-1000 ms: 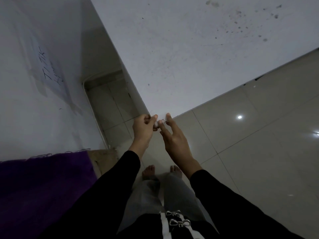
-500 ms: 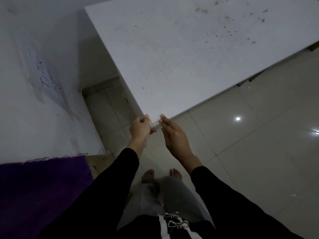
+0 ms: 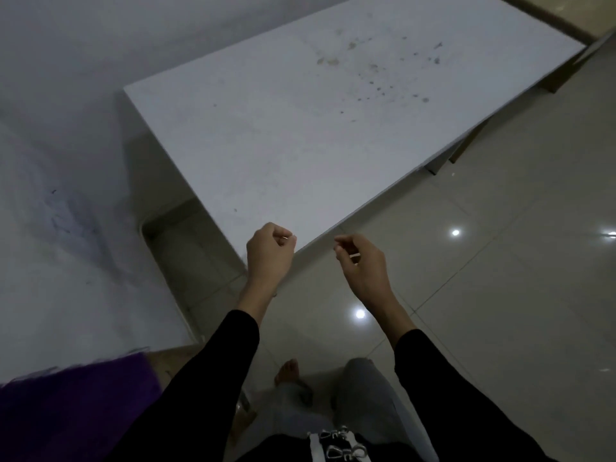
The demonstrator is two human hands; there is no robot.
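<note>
The left hand (image 3: 270, 253) is hovering over the near corner of the stained white rectangular table (image 3: 300, 128), fingers curled into a fist. The right hand (image 3: 365, 261) is hanging just off the table's near edge, fingers curled together; whether either is pinching anything cannot be told.

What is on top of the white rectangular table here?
Only dark specks and brownish stains show on the white rectangular table; the left hand covers its near corner.

No legible text anywhere
</note>
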